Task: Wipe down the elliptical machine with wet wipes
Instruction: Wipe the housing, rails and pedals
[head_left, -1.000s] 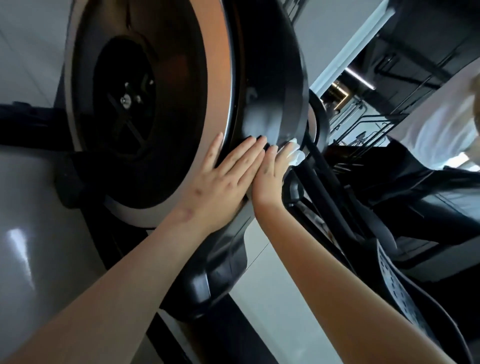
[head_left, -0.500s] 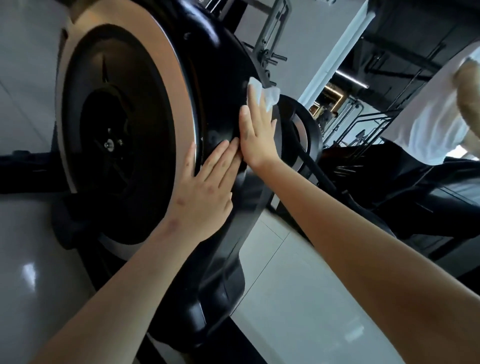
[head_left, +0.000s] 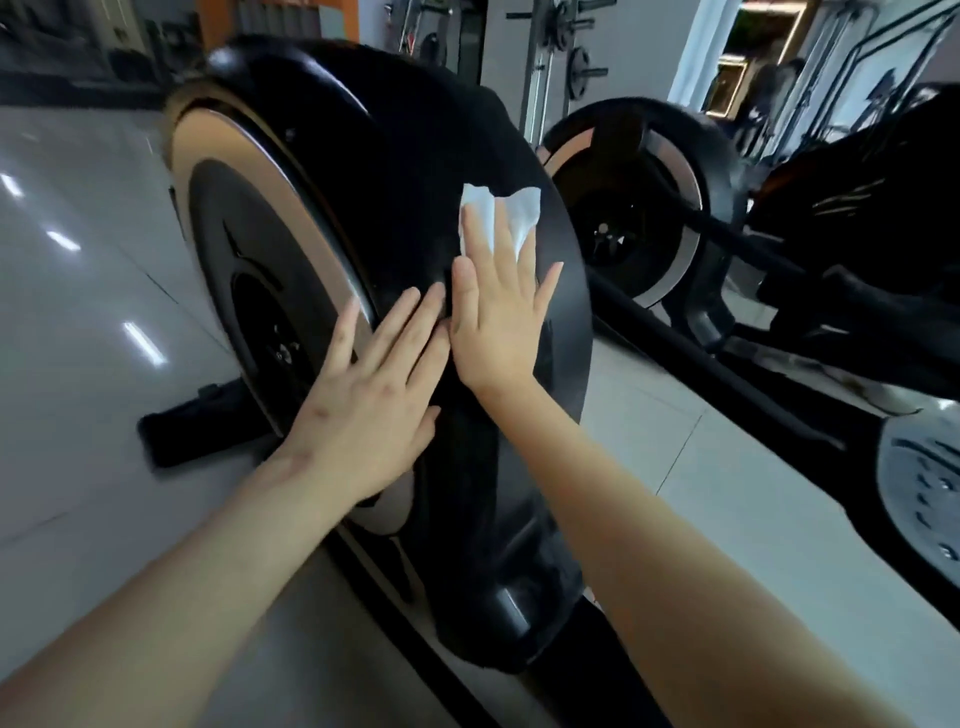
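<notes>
The left hand lies open and flat, fingers straight and a little spread. It is braced on the left flank of the black housing of the elliptical machine, and its little finger reaches over the copper-coloured ring that borders the housing on that side. Close against it, further right on the housing, the right hand is flat as well and grasps nothing. Its straight fingers pin the wet wipe to the housing's curved crown, and the wipe's crumpled white edge shows past the fingertips.

The step in hand appears to be wiping the housing's outer curve while the left hand steadies. Much seems left to do: the ring, the dark disc inside it and the housing's lower end. The next move likely calls for even pressure along the arc. The wipe is only pressed, not gripped, so it could bunch or slip out from under the fingers.

The housing is smooth moulded plastic with a faint sheen, rounded like a mudguard. The ring looks like brushed metal. The wipe is thin, limp and creased. Below the housing the floor is pale glossy tile. Well apart to the housing's right stands a second machine of the same build.
</notes>
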